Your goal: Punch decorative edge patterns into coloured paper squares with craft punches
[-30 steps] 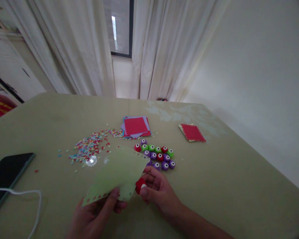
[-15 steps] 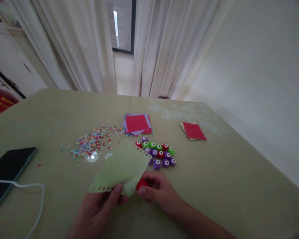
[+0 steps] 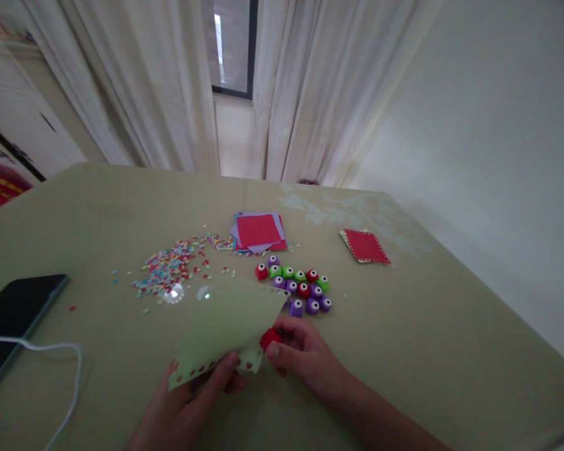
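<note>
Pinched in my left hand (image 3: pixel 202 398) is a sheet of light green paper (image 3: pixel 228 319), tilted and slightly bent, with small punched holes along its near edge and far right corner. My right hand (image 3: pixel 305 354) grips a red paper punch (image 3: pixel 269 339) close beside the paper's right edge; I cannot tell whether the two touch. Just beyond the paper, several small purple, green and red punches (image 3: pixel 303 289) stand in loose rows, partly hidden by the sheet's corner.
A pile of coloured paper bits (image 3: pixel 167 269) lies left of centre. Behind it is a stack of coloured paper squares (image 3: pixel 258 230). Edge-punched sheets (image 3: pixel 365 245) lie to the right. A phone (image 3: pixel 21 322) and a white cable (image 3: pixel 42 346) occupy the table's left side.
The green paper has tipped flatter and turned, its near left corner dropping. My right hand with the red punch has risen slightly and moved a little right.
</note>
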The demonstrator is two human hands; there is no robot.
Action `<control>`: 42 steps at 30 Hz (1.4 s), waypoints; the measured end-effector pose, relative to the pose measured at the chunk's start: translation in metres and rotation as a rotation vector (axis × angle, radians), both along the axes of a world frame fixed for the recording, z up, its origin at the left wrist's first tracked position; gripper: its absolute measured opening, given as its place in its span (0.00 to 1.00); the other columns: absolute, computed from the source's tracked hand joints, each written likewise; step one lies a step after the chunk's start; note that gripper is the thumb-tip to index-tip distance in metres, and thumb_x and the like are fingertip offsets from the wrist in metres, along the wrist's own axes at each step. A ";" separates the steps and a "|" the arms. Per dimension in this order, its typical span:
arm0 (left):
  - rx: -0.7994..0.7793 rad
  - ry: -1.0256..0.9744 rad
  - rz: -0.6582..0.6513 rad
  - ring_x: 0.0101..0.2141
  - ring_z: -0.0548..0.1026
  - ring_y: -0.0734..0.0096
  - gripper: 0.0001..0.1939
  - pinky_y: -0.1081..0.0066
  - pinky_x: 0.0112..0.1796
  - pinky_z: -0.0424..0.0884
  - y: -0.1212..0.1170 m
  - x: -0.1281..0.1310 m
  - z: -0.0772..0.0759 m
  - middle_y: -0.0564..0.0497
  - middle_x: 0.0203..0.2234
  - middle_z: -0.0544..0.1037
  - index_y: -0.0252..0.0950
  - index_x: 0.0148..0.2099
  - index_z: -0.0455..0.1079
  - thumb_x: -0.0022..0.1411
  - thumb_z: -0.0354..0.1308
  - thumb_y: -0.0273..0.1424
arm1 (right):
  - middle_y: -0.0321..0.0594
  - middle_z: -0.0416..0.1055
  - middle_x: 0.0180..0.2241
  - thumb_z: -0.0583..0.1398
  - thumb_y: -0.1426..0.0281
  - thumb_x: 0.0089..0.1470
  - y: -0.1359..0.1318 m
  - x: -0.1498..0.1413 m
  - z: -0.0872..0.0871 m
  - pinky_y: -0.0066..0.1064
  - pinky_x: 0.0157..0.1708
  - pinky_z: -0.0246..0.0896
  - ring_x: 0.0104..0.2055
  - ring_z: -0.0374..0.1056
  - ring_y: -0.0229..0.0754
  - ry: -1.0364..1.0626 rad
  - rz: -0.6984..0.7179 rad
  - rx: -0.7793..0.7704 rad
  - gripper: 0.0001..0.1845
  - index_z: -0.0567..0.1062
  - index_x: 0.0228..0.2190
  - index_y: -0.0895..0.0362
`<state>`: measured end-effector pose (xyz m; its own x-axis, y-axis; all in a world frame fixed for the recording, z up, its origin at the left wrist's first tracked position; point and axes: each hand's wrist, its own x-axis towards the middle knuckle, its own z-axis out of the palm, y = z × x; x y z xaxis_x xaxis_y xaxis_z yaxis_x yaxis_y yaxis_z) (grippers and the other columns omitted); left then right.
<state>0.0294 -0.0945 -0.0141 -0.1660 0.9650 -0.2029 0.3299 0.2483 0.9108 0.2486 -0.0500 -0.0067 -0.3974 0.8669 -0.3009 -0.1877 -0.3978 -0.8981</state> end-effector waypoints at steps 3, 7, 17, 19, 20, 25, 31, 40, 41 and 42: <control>-0.056 -0.122 -0.091 0.28 0.84 0.55 0.26 0.67 0.35 0.82 0.004 0.006 0.002 0.49 0.22 0.85 0.44 0.22 0.81 0.59 0.64 0.57 | 0.35 0.74 0.30 0.78 0.51 0.42 -0.002 -0.003 0.002 0.28 0.32 0.57 0.30 0.64 0.36 0.022 0.041 -0.034 0.29 0.81 0.36 0.59; -0.091 -0.205 -0.107 0.27 0.84 0.57 0.24 0.69 0.33 0.81 0.007 0.010 0.006 0.49 0.22 0.85 0.43 0.22 0.80 0.60 0.65 0.54 | 0.34 0.73 0.28 0.79 0.50 0.38 -0.001 -0.004 -0.001 0.27 0.27 0.52 0.26 0.60 0.33 -0.018 0.065 -0.078 0.30 0.81 0.33 0.60; -0.041 -0.170 -0.214 0.27 0.84 0.59 0.25 0.70 0.34 0.81 0.006 0.004 -0.004 0.49 0.23 0.86 0.43 0.24 0.81 0.65 0.61 0.53 | 0.31 0.67 0.21 0.77 0.44 0.40 -0.001 -0.004 -0.007 0.28 0.24 0.47 0.23 0.56 0.33 -0.100 0.117 -0.075 0.31 0.80 0.29 0.59; -0.035 -0.188 -0.207 0.27 0.84 0.59 0.24 0.70 0.34 0.81 0.005 0.005 -0.004 0.49 0.22 0.86 0.42 0.25 0.81 0.65 0.62 0.52 | 0.31 0.68 0.22 0.76 0.44 0.40 -0.001 -0.004 -0.007 0.28 0.24 0.47 0.23 0.56 0.33 -0.092 0.117 -0.068 0.31 0.80 0.29 0.59; -0.035 -0.194 -0.203 0.27 0.84 0.59 0.24 0.70 0.33 0.81 0.005 0.005 -0.004 0.49 0.22 0.86 0.42 0.24 0.81 0.65 0.62 0.52 | 0.31 0.68 0.22 0.76 0.44 0.40 -0.001 -0.004 -0.007 0.28 0.24 0.47 0.23 0.56 0.33 -0.091 0.114 -0.068 0.31 0.80 0.29 0.59; -0.062 -0.173 -0.196 0.29 0.85 0.58 0.24 0.70 0.34 0.81 0.005 0.006 -0.004 0.49 0.24 0.87 0.42 0.27 0.82 0.65 0.61 0.53 | 0.31 0.67 0.22 0.76 0.43 0.40 -0.001 -0.004 -0.007 0.28 0.25 0.46 0.24 0.54 0.33 -0.096 0.103 -0.083 0.32 0.80 0.28 0.60; -0.050 -0.189 -0.201 0.28 0.85 0.58 0.24 0.69 0.34 0.81 0.005 0.006 -0.003 0.49 0.24 0.86 0.42 0.26 0.82 0.65 0.62 0.52 | 0.30 0.64 0.19 0.75 0.42 0.41 -0.001 -0.003 -0.007 0.29 0.24 0.43 0.22 0.53 0.32 -0.108 0.105 -0.076 0.32 0.78 0.25 0.59; -0.053 -0.188 -0.215 0.28 0.85 0.59 0.24 0.70 0.34 0.81 0.006 0.004 -0.004 0.49 0.23 0.86 0.42 0.26 0.82 0.66 0.62 0.53 | 0.29 0.62 0.18 0.76 0.43 0.42 -0.001 -0.004 -0.009 0.29 0.23 0.40 0.21 0.51 0.31 -0.080 0.113 -0.074 0.32 0.78 0.25 0.60; -0.050 -0.192 -0.222 0.28 0.85 0.59 0.24 0.70 0.34 0.81 0.006 0.004 -0.004 0.50 0.24 0.86 0.42 0.26 0.82 0.66 0.62 0.53 | 0.29 0.63 0.18 0.76 0.43 0.41 -0.001 -0.004 -0.009 0.29 0.23 0.41 0.21 0.51 0.31 -0.083 0.112 -0.075 0.32 0.78 0.25 0.60; -0.047 -0.195 -0.224 0.28 0.85 0.59 0.24 0.70 0.34 0.81 0.006 0.004 -0.004 0.50 0.23 0.86 0.42 0.26 0.82 0.66 0.62 0.52 | 0.29 0.63 0.19 0.76 0.43 0.41 -0.001 -0.004 -0.010 0.29 0.23 0.41 0.21 0.51 0.31 -0.086 0.111 -0.075 0.32 0.78 0.25 0.60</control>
<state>0.0338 -0.0888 -0.0177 0.0966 0.9620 -0.2553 0.2008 0.2324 0.9517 0.2450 -0.0507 -0.0164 -0.4591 0.7930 -0.4005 -0.0623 -0.4785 -0.8759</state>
